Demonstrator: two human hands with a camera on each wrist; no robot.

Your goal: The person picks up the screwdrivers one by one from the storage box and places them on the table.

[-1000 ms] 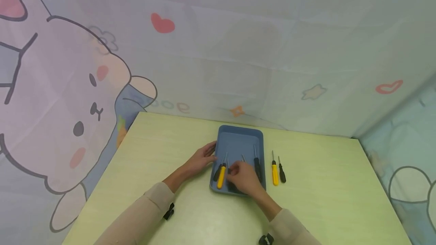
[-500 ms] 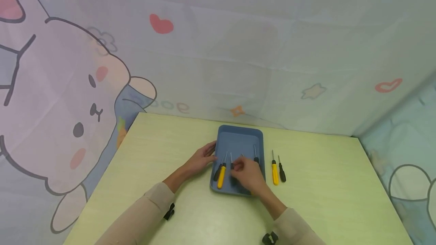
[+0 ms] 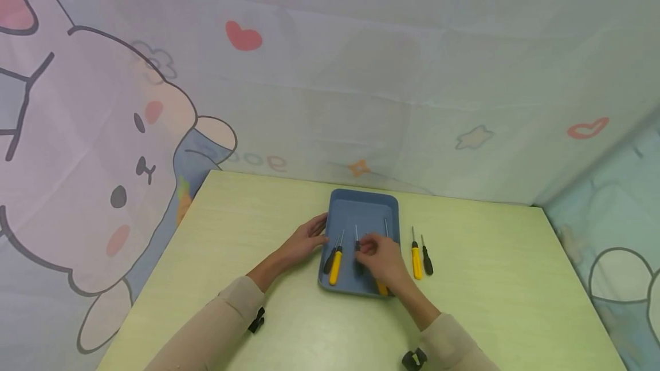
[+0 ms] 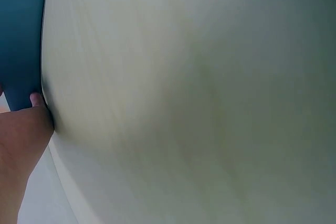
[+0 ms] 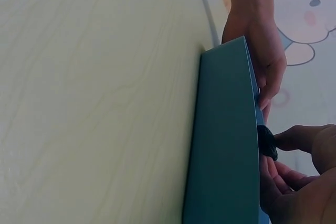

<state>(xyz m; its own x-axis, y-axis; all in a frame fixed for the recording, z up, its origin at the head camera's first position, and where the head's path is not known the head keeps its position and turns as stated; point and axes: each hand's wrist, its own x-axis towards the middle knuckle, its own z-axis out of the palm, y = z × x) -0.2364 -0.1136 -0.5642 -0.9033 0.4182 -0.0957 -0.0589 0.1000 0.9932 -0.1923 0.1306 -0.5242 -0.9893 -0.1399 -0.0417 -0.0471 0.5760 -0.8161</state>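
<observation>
Fingers and thumb of my right hand [image 3: 384, 259] pinch a black-handled screwdriver [image 3: 357, 248] over the middle of the blue tray [image 3: 362, 208]. Its thin shaft points to the tray's far end, and the right wrist view shows the dark handle [image 5: 266, 142] between fingertips. My left hand [image 3: 301, 243] rests on the tray's left side, thumb at the rim and fingers along the outer wall. To the left inside the tray lie a yellow screwdriver [image 3: 336, 268] and a black one [image 3: 329, 263]. Another yellow handle [image 3: 382, 287] shows below my right hand, which hides most of the screwdrivers there.
Right of the tray, a yellow-and-black screwdriver [image 3: 416, 262] and a smaller black one [image 3: 427, 262] lie side by side on the pale table [image 3: 490, 268]. A printed cloth [image 3: 330, 73] hangs behind the table's far edge.
My right hand has shifted to the right inside the tray, carrying the black screwdriver away from the left pair. A yellow handle has come into view below it. The left hand stays put.
</observation>
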